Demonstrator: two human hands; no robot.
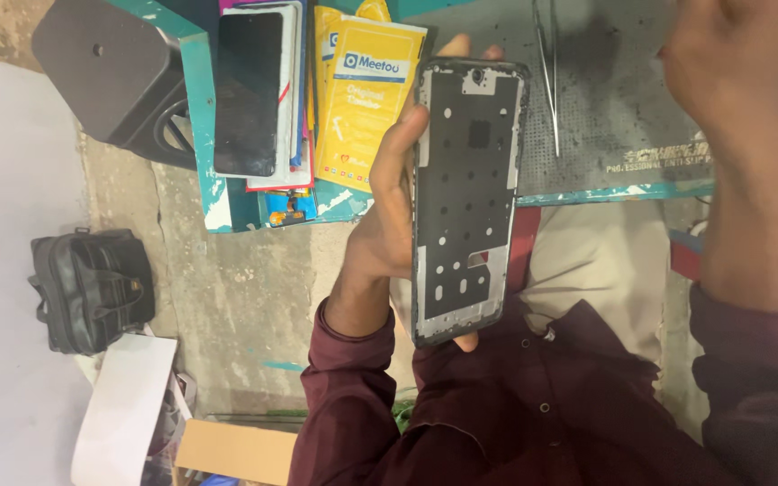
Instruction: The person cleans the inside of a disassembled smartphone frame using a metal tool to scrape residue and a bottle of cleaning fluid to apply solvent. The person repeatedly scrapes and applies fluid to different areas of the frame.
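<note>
My left hand (387,216) grips a bare phone middle frame (465,198), a dark metal plate with many small holes and a camera cutout at its top end. The fingers wrap round its left edge and fingertips show past its top. My right hand (736,63) is raised at the upper right, blurred and close to the camera, above the grey work mat (614,108). I cannot make out anything in it. Both arms wear maroon sleeves.
A teal workbench edge (587,193) carries a pair of tweezers (548,72), a yellow parts packet (366,99) and a stack with a dark phone screen (247,90) on top. On the floor lie a black backpack (92,288), a black stool (114,76) and a cardboard box (231,450).
</note>
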